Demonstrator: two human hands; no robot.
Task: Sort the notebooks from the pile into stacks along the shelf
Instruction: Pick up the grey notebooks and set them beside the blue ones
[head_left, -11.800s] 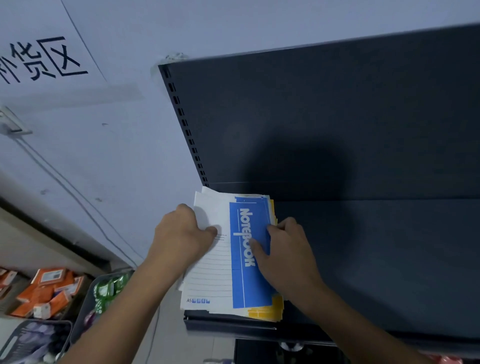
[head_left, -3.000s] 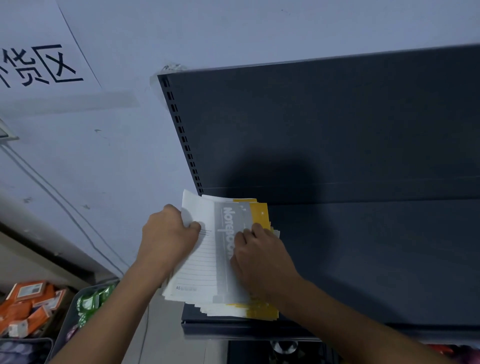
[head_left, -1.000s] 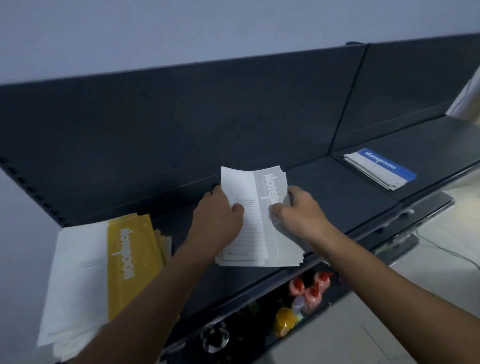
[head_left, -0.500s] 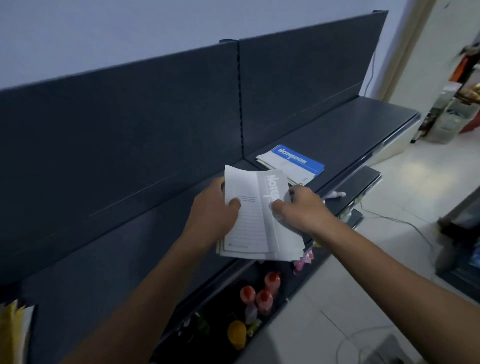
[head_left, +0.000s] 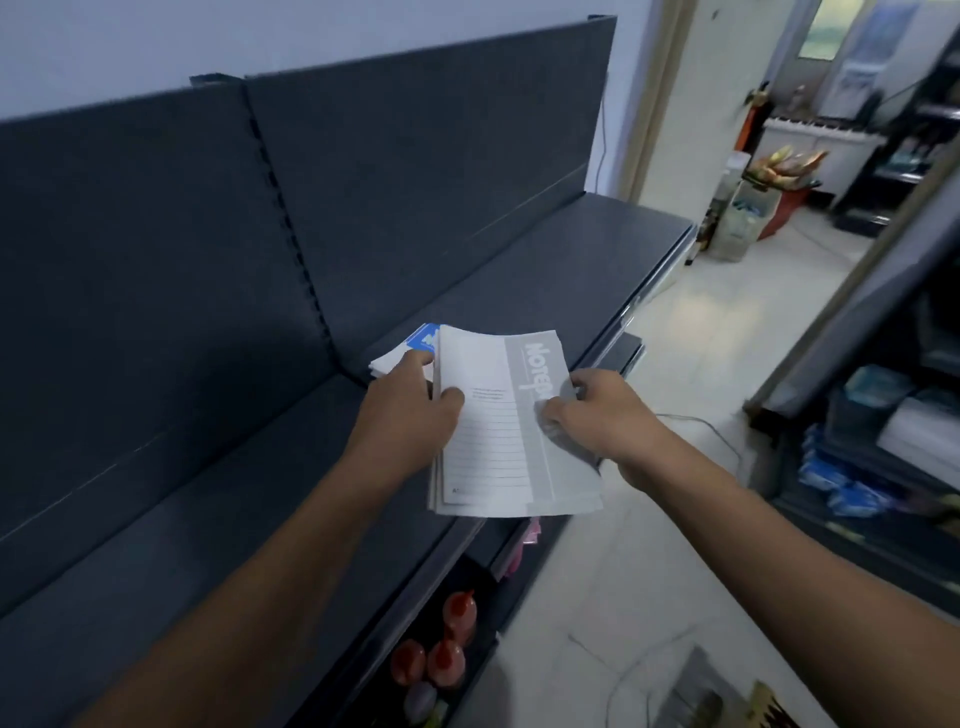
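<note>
**Loose bundle held over the shelf lip**

The grey notebooks are a thin bundle of several, held in both hands above the front edge of the shelf, with the right part hanging out past the lip. The left hand has a closed grip on the left edge, thumb on the cover and fingers under it. The right hand pinches the right edge at the grey band with curled fingers. I cannot tell whether the underside touches the shelf.

The main risk is the bundle fanning apart. The covers look smooth and the lower edges already sit slightly out of line, so easing either grip could let the bottom copies slide. They would probably drop past the lip onto the bottles on the lower level, or onto the floor. Set down too near the edge, the stack could tip off the same way.

A second risk is mixing colours. The blue stack lies just behind the left hand, partly hidden by it, next to the slotted upright. Lowering the grey ones without moving them sideways would overlap or push it.

To the right the shelf runs bare to its end, so nothing seems to block that spot. A dark rack stands across the aisle, well apart.
</note>
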